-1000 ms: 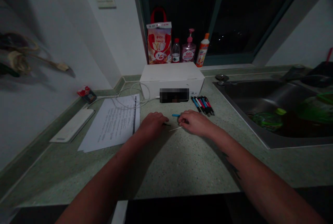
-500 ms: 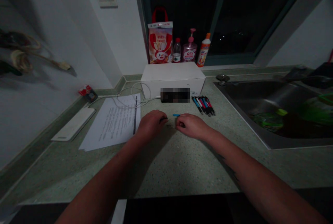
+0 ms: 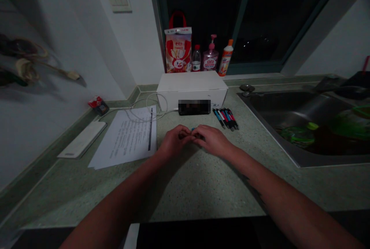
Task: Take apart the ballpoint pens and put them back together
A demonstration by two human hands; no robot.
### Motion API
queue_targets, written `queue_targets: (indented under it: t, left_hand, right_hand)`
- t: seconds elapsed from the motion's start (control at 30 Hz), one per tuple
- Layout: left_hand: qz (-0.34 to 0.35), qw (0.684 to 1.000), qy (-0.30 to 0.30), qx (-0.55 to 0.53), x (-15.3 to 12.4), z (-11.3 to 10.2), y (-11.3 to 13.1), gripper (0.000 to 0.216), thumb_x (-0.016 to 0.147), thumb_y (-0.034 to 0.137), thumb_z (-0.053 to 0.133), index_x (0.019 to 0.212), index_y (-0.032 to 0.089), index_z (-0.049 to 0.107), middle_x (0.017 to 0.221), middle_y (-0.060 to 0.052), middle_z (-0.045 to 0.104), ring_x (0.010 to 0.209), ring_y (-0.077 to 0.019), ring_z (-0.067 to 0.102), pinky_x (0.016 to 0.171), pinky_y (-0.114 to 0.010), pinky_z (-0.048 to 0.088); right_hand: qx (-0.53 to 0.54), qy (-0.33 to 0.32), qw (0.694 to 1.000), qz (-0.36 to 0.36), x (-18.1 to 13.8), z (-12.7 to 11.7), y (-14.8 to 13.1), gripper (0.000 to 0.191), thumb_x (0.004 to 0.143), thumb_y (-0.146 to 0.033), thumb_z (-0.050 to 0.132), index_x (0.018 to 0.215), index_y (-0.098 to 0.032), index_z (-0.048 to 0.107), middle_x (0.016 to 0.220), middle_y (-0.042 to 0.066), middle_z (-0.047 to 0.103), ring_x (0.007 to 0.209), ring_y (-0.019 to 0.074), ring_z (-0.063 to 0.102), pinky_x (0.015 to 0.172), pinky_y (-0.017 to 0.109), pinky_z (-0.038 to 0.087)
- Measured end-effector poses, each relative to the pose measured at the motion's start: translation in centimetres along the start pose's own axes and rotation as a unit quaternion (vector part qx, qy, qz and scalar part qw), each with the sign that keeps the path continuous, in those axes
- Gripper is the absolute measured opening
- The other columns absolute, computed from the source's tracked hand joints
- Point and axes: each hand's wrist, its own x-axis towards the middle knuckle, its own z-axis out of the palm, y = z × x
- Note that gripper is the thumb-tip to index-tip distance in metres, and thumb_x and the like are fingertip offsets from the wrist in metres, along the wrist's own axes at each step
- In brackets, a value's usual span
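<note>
The left hand and right hand meet, fingertips pinched shut; the held item is hidden. The work is best kept low over the counter, near the blue piece.

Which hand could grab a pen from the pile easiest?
Probably the right hand: the pens lie just beyond it, on its side. The left hand would have to cross over.

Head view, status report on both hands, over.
left hand and right hand touching at the fingertips over the counter, grip hidden. Between them, small blue piece peeking out. Nearby: pens to the right, papers to the left.
</note>
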Motion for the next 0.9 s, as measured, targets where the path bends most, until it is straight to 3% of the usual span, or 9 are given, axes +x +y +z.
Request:
queue_targets:
  t: [0.2, 0.37, 0.5, 0.63, 0.8, 0.9]
  left_hand:
    - [0.045, 0.995, 0.018, 0.089, 0.2, -0.8, -0.2, 0.019, 0.085, 0.031, 0.061, 0.09, 0.015, 0.071, 0.085, -0.008, 0.074, 0.079, -0.0224, 0.067, 0.075, -0.036, 0.05]
    - [0.075, 0.98, -0.01, 0.185, 0.3, -1.1, -0.2, 0.029, 0.09, 0.034, 0.053, 0.081, 0.015, 0.073, 0.078, -0.008, 0.071, 0.075, -0.0228, 0.063, 0.073, -0.035, 0.046]
    - [0.057, 0.983, -0.031, 0.171, 0.3, -1.1, -0.3, 0.033, 0.092, 0.034, 0.05, 0.075, 0.017, 0.072, 0.076, -0.005, 0.07, 0.074, -0.02, 0.063, 0.073, -0.032, 0.045]
    - [0.068, 0.984, -0.026, 0.162, 0.3, -1.1, -0.4, 0.033, 0.094, 0.033, 0.049, 0.076, 0.017, 0.071, 0.075, -0.004, 0.069, 0.074, -0.0184, 0.062, 0.072, -0.029, 0.045]
    - [0.103, 0.98, -0.021, 0.168, 0.4, -1.2, -0.4, 0.027, 0.093, 0.031, 0.051, 0.086, 0.018, 0.074, 0.08, -0.004, 0.07, 0.077, -0.0197, 0.063, 0.075, -0.031, 0.046]
    - [0.099, 0.982, -0.012, 0.158, 0.5, -1.3, -0.6, 0.026, 0.093, 0.028, 0.05, 0.091, 0.018, 0.074, 0.081, -0.005, 0.071, 0.078, -0.0203, 0.064, 0.077, -0.033, 0.048]
  right_hand:
    - [0.004, 0.024, 0.999, 0.037, 0.2, -0.6, 0.5, 0.021, 0.1, -0.031, 0.052, 0.093, -0.019, 0.068, 0.09, 0.006, 0.069, 0.086, 0.0194, 0.062, 0.076, 0.03, 0.042]
    - [0.05, 0.04, 0.997, 0.042, 0.3, -0.8, 0.7, 0.017, 0.098, -0.028, 0.056, 0.091, -0.021, 0.07, 0.09, 0.005, 0.07, 0.086, 0.0198, 0.064, 0.077, 0.031, 0.045]
    - [0.092, 0.075, 0.993, 0.024, 0.2, -0.7, 1.0, 0.006, 0.092, -0.021, 0.063, 0.095, -0.021, 0.069, 0.093, 0.004, 0.07, 0.089, 0.019, 0.064, 0.079, 0.031, 0.046]
    - [0.097, 0.065, 0.99, 0.073, 0.1, -0.6, 0.7, 0.014, 0.089, -0.026, 0.068, 0.102, -0.023, 0.068, 0.094, 0.004, 0.071, 0.082, 0.0178, 0.064, 0.073, 0.03, 0.046]
    - [0.049, 0.015, 0.993, 0.108, 0.2, -0.6, 0.0, 0.029, 0.1, -0.037, 0.05, 0.086, -0.02, 0.068, 0.079, 0.005, 0.07, 0.075, 0.0189, 0.064, 0.068, 0.03, 0.042]
    - [0.069, 0.03, 0.993, 0.088, 0.2, -0.5, 0.0, 0.016, 0.097, -0.03, 0.056, 0.096, -0.021, 0.068, 0.089, 0.005, 0.072, 0.082, 0.0187, 0.064, 0.071, 0.029, 0.043]
